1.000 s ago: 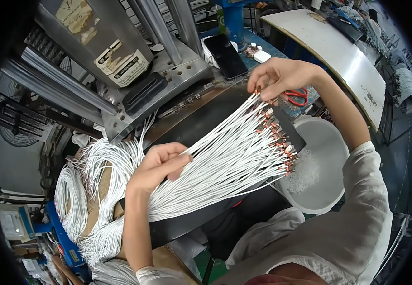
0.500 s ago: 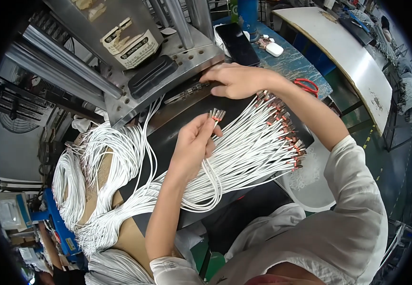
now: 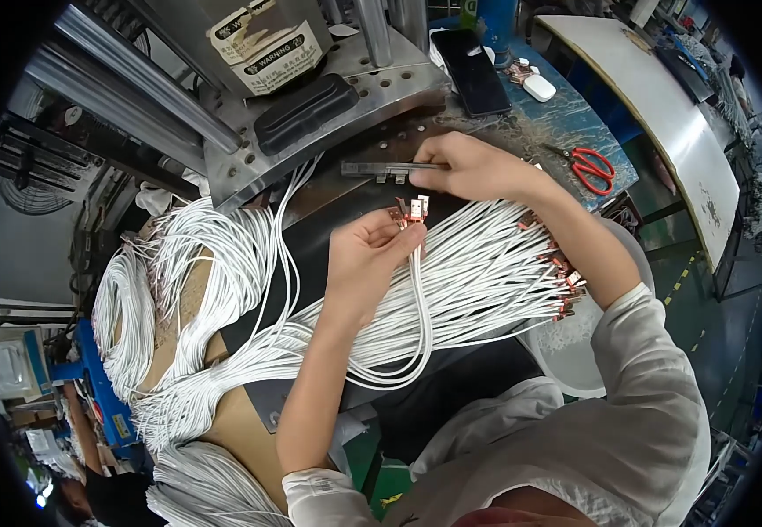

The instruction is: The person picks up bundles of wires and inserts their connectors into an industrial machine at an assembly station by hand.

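Observation:
My left hand (image 3: 365, 262) is closed around a few white cables, with their metal USB plugs (image 3: 417, 209) pointing up past the fingertips. The cables hang in a loop below that hand. Just beyond it, my right hand (image 3: 478, 169) pinches one end of a flat metal bar (image 3: 377, 169) with small blocks along its near edge. The bar lies level in front of the press plate (image 3: 337, 119), apart from the plugs. Under and beside my hands spreads a large bundle of white cables (image 3: 478, 263), their plug ends toward the right.
Coiled white cables (image 3: 214, 290) lie at the left. Red-handled scissors (image 3: 592, 169), a black phone (image 3: 471, 72) and a small white case (image 3: 539, 87) sit on the blue worktop. A whitish tub (image 3: 574, 356) stands at the right. Another person's arm (image 3: 82, 430) shows at the lower left.
The metal bar has come out from beneath the press plate in my right hand. My left hand has shifted a little right and turned the plugs. The view has swung slightly.

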### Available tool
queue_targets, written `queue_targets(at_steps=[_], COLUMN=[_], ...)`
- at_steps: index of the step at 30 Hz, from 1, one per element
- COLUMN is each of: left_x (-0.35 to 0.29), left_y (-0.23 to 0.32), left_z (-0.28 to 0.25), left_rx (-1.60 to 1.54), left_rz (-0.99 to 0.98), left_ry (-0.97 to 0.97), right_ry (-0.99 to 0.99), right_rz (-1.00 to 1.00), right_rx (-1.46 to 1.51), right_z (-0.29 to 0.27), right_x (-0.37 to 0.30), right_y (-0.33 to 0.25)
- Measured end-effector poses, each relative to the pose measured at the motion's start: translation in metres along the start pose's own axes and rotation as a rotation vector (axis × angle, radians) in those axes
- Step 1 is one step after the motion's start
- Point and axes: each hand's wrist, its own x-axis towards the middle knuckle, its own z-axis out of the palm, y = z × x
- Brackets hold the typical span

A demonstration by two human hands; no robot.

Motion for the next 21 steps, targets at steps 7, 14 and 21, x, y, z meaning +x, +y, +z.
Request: queue_targets(at_steps=[7,14,21], left_x=[0.014,0.014,0.010], left_y=[-0.001,0.001,0.008], left_z=[0.013,0.009,0.004], left_rx=[0.185,0.073,0.005], left_rz=[0.040,0.011,-0.085], left_ry=[0.156,0.133,0.137], right_ry=[-0.057,-0.046,-0.106], right_rz=[-0.028,0.049,0.006], right_rx=[0.710,0.643,0.636], right_z=[0.011,0.013,0.005], right_x=[0.004,-0.009,-0.004], right_y=[0.015,-0.003,0.008])
